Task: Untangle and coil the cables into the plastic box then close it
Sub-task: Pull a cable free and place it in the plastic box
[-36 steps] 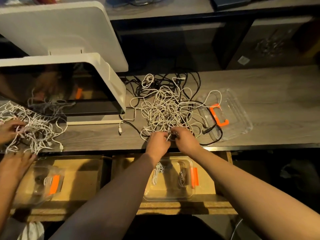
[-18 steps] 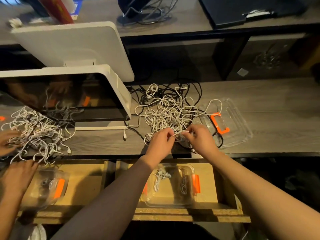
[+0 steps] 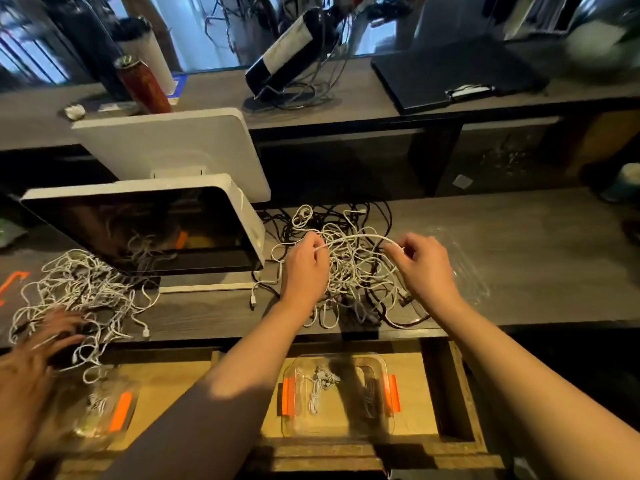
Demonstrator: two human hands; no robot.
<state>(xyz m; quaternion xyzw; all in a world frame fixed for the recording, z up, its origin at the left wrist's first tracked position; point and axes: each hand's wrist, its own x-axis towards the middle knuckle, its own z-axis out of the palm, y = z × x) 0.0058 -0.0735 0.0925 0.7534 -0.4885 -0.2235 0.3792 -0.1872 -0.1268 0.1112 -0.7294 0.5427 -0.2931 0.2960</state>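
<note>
The right hand (image 3: 424,268) covers much of the clear lid (image 3: 474,271); the top-right corner is blurred.

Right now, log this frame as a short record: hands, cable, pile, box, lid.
left hand: pinches a white cable
right hand: pinches the same cable's other side
cable: arcs between both hands, above the pile
pile: tangled white and black cables on the desk
box: open, below the desk, coiled cables inside
lid: on desk, behind right hand
</note>
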